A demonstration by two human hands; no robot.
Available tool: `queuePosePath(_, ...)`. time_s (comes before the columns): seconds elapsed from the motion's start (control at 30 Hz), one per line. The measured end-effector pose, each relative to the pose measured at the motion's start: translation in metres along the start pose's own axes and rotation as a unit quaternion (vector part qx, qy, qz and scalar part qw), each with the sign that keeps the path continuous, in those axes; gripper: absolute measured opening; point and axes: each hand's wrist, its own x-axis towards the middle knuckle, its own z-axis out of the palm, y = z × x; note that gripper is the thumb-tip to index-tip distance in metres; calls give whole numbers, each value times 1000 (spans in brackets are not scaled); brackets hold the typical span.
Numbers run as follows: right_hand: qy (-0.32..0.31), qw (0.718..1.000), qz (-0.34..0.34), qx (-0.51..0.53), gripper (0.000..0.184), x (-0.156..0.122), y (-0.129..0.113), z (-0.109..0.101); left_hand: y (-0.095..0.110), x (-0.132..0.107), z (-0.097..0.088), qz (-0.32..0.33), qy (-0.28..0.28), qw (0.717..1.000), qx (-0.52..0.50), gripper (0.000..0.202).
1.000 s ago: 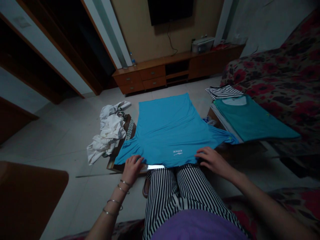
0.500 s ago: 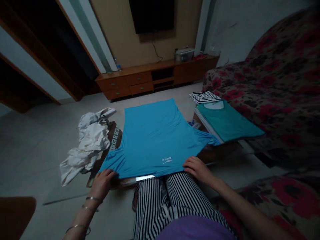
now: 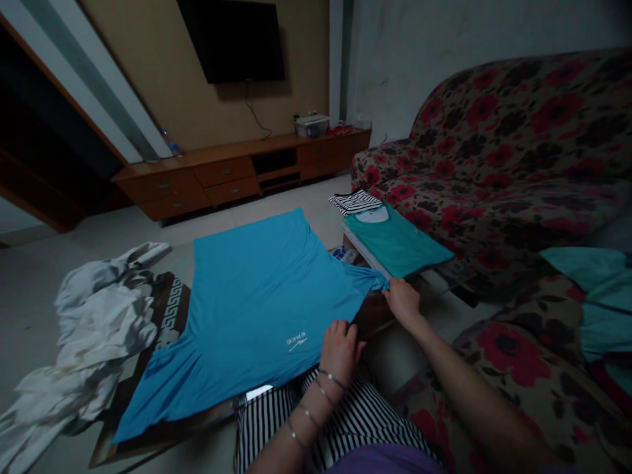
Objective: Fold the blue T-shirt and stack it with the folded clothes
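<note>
A blue T-shirt (image 3: 247, 296) with a small white logo lies spread out over a low table (image 3: 168, 309), its hem pointing away from me. My left hand (image 3: 340, 349), with bracelets on the wrist, has its fingers closed on the shirt's near edge, right of the logo. At the bunched end of the right sleeve, my right hand (image 3: 402, 303) pinches the fabric. The left sleeve lies spread near the table's left front corner. Just beyond my right hand is a folded green shirt (image 3: 405, 243) on a stack.
Crumpled white clothes (image 3: 103, 322) are heaped at the left. A striped garment (image 3: 356, 202) lies behind the green shirt. A floral sofa (image 3: 494, 164) runs along the right, with a light green cloth (image 3: 597, 296) on its near part. A wooden cabinet (image 3: 227, 174) stands at the back.
My left hand has crossed from the left sleeve to the shirt's near right edge. My right hand has moved outward to the right sleeve's end. The left sleeve is now spread out. The view has turned right.
</note>
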Motion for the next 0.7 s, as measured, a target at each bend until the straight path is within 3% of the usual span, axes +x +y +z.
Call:
queuePosePath(0.07, -15, 998, -1, 58, 14, 13, 0, -1, 10, 20, 14, -34, 1, 999, 18, 25)
queuePosePath(0.17, -27, 973, -14, 230, 8, 46, 1, -15, 4, 34, 20, -80, -25, 996, 38, 11)
queuePosePath(0.23, -42, 927, -36, 371, 9, 72, -3, -31, -6, 34, 15, -105, -40, 993, 31, 12)
queuePosePath(0.3, -67, 864, -59, 495, 14, 96, -13, -49, -13, 30, 8, -124, -33, 992, 14, 9)
queuePosePath(0.4, -123, 798, -84, 583, 21, 125, -36, -72, -19, 24, 1, -137, -12, 990, -4, 18)
queuePosePath(0.47, -160, 793, -121, 575, 23, 139, -55, -83, -22, 21, 0, -144, -5, 989, -6, 17)
queuePosePath(0.6, -197, 813, -210, 506, 21, 160, -87, -95, -25, 22, 2, -162, -10, 987, -10, 19)
queuePosePath(0.7, -230, 806, -265, 477, 23, 173, -94, -100, -26, 22, 1, -164, -33, 986, -15, 20)
